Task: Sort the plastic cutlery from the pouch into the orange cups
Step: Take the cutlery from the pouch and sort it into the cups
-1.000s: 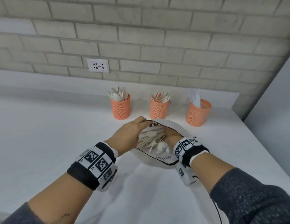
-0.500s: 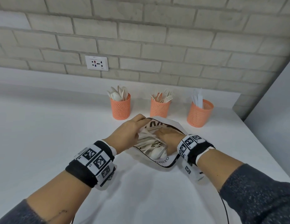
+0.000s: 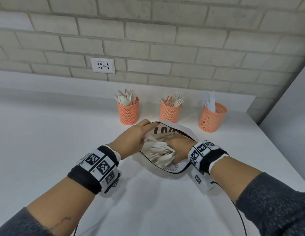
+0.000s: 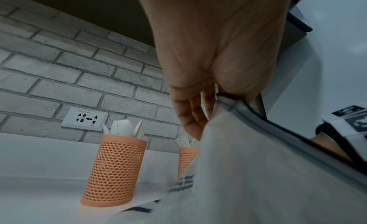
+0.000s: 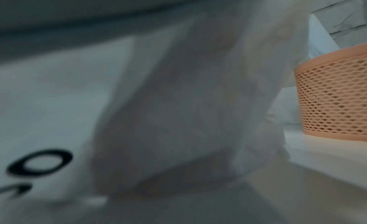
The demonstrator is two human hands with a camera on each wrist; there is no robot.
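Note:
A white pouch (image 3: 172, 169) with a black zip edge lies open on the counter, full of pale plastic cutlery (image 3: 158, 150). My left hand (image 3: 146, 126) pinches the pouch's upper lip and holds it up. In the left wrist view its fingers (image 4: 190, 114) curl over that pouch (image 4: 258, 164) edge. My right hand (image 3: 174, 150) is inside the pouch, fingers curled into the cutlery pile, tips hidden. Behind stand three orange mesh cups: spoons (image 3: 128, 111), forks (image 3: 169, 111), knives (image 3: 211, 117). The right wrist view is blurred pouch fabric (image 5: 59, 101) beside one cup (image 5: 335, 98).
The white counter (image 3: 46, 150) runs back to a brick wall with a socket plate (image 3: 102, 65). A pale wall (image 3: 293, 125) bounds the counter on the right, close to the knife cup. A thin black cable (image 3: 240, 218) trails under my right forearm.
My left hand has lifted the pouch lip higher, so the mouth gapes wider. My right hand has shifted inside the pouch and curled tighter into the cutlery.

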